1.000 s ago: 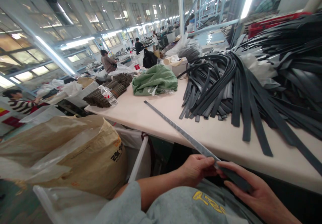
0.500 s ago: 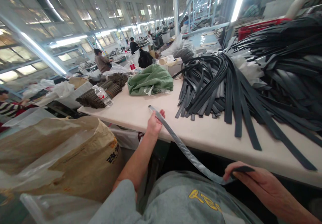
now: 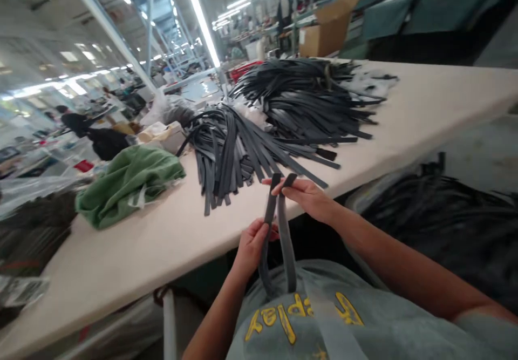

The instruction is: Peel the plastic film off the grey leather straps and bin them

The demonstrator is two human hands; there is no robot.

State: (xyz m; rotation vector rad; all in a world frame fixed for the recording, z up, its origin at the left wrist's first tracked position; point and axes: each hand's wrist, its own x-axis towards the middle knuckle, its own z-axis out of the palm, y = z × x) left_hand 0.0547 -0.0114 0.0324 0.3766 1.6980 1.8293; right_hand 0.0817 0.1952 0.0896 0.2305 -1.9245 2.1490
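Note:
A dark grey fabric strip [image 3: 287,241] hangs in a loop in front of my shirt, its two ends up and side by side. My left hand [image 3: 254,241] pinches one side of the strip a little below its end. The fingers of my right hand [image 3: 304,194] are closed on the other end, with the fingertips reaching behind the first. Just beyond my hands, a bundle of similar dark strips [image 3: 226,155] lies fanned on the pale table [image 3: 162,246].
A larger heap of dark strips [image 3: 307,101] lies behind the bundle. To the left are a green cloth [image 3: 129,182] and stacked brown strips [image 3: 36,230]. A cardboard box [image 3: 327,28] stands at the back. More dark material [image 3: 441,230] fills a bag below the table at right.
My hands have come together, bringing the strip's two ends side by side, where before it stretched between them. The view has turned to the right.

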